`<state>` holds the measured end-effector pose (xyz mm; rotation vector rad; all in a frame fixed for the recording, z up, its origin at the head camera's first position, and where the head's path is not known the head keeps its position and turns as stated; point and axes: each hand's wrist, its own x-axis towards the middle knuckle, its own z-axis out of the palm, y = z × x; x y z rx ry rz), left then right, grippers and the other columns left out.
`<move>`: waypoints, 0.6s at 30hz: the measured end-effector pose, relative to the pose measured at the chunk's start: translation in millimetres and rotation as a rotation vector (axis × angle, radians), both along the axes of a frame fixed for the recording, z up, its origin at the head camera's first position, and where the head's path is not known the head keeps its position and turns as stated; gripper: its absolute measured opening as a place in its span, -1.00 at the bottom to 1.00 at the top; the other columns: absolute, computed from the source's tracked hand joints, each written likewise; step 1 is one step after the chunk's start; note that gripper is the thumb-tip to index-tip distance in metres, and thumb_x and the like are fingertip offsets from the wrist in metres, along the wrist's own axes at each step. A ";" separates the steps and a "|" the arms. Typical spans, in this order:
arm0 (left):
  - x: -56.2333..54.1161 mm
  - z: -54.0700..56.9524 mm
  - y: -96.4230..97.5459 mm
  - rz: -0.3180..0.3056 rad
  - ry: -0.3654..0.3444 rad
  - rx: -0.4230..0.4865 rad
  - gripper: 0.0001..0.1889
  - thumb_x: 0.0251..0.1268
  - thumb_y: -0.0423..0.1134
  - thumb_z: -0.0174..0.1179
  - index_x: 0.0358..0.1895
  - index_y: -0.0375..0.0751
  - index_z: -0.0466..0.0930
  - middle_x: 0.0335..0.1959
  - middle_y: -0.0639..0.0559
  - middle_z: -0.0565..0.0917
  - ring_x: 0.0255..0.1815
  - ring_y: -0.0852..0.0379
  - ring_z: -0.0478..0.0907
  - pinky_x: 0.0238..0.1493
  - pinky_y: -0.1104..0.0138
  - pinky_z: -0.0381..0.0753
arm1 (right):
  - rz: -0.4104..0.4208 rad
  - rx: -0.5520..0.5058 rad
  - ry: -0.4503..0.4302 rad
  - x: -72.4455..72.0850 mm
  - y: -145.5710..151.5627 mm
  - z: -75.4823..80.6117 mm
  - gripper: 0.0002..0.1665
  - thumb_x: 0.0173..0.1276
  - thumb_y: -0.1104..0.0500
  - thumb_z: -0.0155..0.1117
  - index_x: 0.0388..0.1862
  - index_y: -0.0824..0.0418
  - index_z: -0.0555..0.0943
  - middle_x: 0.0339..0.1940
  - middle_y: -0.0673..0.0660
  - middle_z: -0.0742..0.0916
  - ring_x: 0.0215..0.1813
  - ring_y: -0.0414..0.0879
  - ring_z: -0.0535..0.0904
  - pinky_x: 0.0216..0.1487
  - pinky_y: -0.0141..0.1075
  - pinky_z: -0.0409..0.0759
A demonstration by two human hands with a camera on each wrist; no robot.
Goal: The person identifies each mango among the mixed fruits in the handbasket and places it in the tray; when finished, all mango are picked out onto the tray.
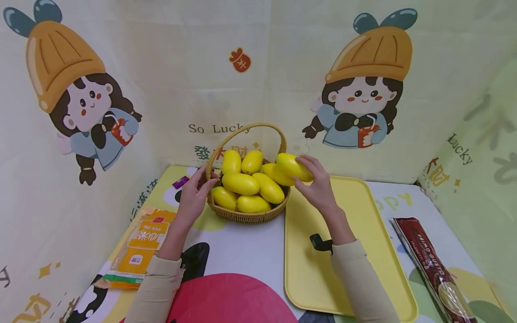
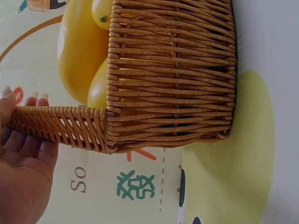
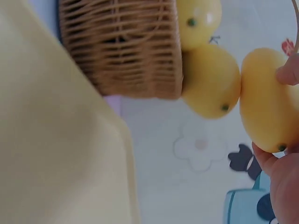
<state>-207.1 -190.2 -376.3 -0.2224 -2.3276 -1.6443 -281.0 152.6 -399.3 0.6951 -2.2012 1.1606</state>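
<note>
A wicker basket (image 1: 248,217) with an arched handle (image 1: 258,126) stands at the back of the table, heaped with smooth yellow mangoes (image 1: 241,184). My left hand (image 1: 194,196) grips the left side of the handle, thumb on one face and fingers behind it in the left wrist view. Between the thumb and fingers of my right hand (image 1: 317,184) is one yellow mango (image 1: 291,166), raised at the basket's right rim. In the right wrist view this mango (image 3: 266,100) lies right against another mango (image 3: 212,81) that juts over the rim; its small green stem end shows.
A yellow tray (image 1: 351,278) lies right of the basket, under my right forearm. Farther right is a long dark red packet (image 1: 434,269). An orange and clear food bag (image 1: 139,249) lies at the left, and a small purple packet (image 1: 180,181) behind it. Printed cloth hangs behind.
</note>
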 end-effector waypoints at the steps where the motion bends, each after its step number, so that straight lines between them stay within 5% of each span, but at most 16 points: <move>1: 0.4 0.4 0.0 0.004 -0.001 -0.003 -0.57 0.52 -0.20 0.06 0.37 -0.18 0.38 0.08 -0.14 0.60 0.17 0.03 0.55 0.12 0.60 0.54 | -0.010 -0.011 -0.002 0.3 2.8 -1.5 -0.38 0.16 0.33 0.43 0.25 0.13 0.58 0.29 0.12 0.58 0.30 0.02 0.51 0.26 -0.33 0.56; 5: 1.2 1.9 0.6 0.015 -0.008 -0.013 -0.57 0.52 -0.21 0.05 0.37 -0.19 0.38 0.08 -0.15 0.60 0.17 0.02 0.55 0.14 0.61 0.53 | -0.055 -0.061 -0.014 0.0 13.4 -9.9 -0.38 0.15 0.35 0.43 0.24 0.13 0.59 0.27 0.13 0.60 0.27 0.03 0.52 0.18 -0.61 0.44; 9: -0.1 1.5 1.1 0.021 -0.006 -0.016 -0.58 0.52 -0.22 0.05 0.36 -0.20 0.38 0.07 -0.16 0.60 0.16 0.02 0.55 0.14 0.63 0.51 | -0.109 -0.117 -0.054 -2.7 23.0 -21.1 -0.39 0.16 0.35 0.43 0.24 0.13 0.59 0.25 0.15 0.61 0.25 0.05 0.52 0.12 -0.65 0.40; 18: -14.2 -20.5 -7.4 0.028 0.004 0.000 -0.57 0.51 -0.13 0.07 0.37 -0.07 0.39 0.08 -0.07 0.61 0.16 0.09 0.54 0.13 0.63 0.52 | -0.213 -0.126 -0.228 -11.3 37.0 -51.8 -0.44 0.22 0.30 0.38 0.24 0.19 0.56 0.24 0.22 0.59 0.19 0.13 0.49 0.13 -0.04 0.51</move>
